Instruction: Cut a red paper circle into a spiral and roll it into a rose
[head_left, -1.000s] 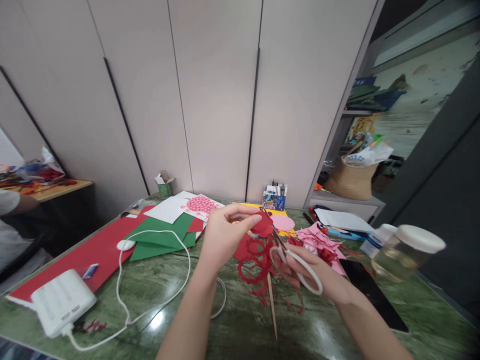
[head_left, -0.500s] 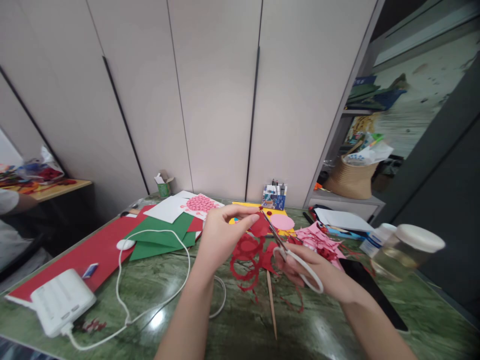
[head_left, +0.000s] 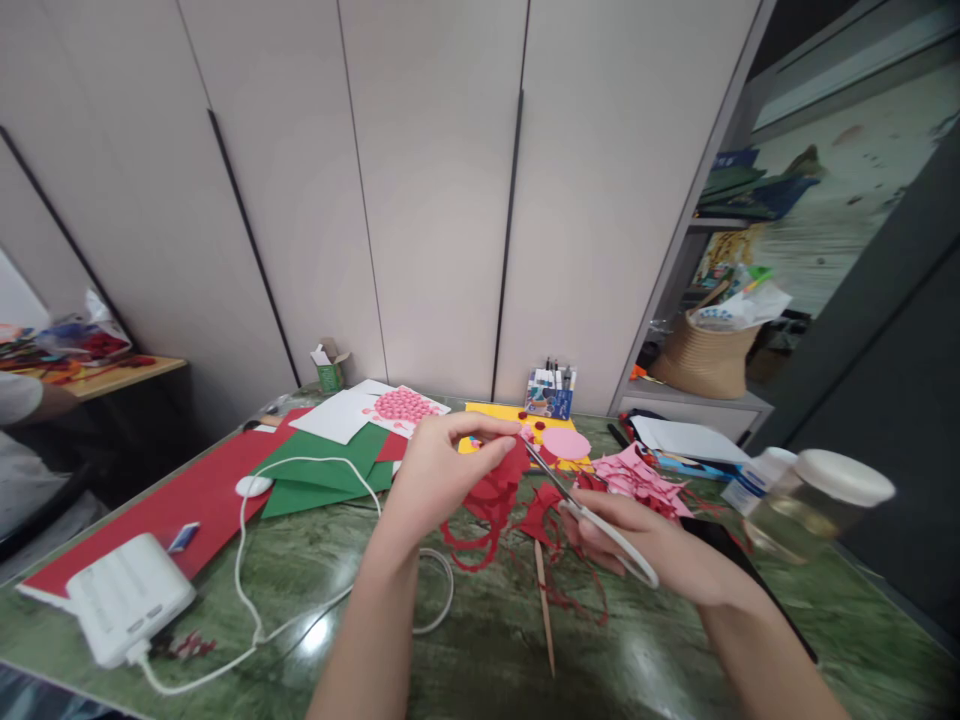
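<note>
Above the middle of the table, my left hand (head_left: 454, 465) pinches a piece of red paper (head_left: 501, 485) between thumb and fingers. Ring-shaped strips of cut red paper (head_left: 474, 545) hang below it. My right hand (head_left: 619, 525) grips white-handled scissors (head_left: 551, 470), whose blades point up and left towards the red paper; they look nearly closed. Red scraps (head_left: 541, 512) lie under the scissors, beside a thin wooden stick (head_left: 544, 610). Behind the hands a pink paper oval (head_left: 566, 443) rests on a yellow sheet (head_left: 495, 410), with small red and pink pieces near it.
Pink scraps (head_left: 637, 472), a black phone-like slab (head_left: 739, 570) and a lidded jar (head_left: 817, 505) stand to the right. Leftward lie green paper (head_left: 322, 480), a red sheet (head_left: 217, 490) and a white power bank (head_left: 129, 600) with a looping cable. Far left, a person's arm (head_left: 37, 400) shows.
The red paper in my left hand has turned, and its hanging rings have swung left and down. My right hand with the scissors has moved slightly right, its blades now further from the paper's top.
</note>
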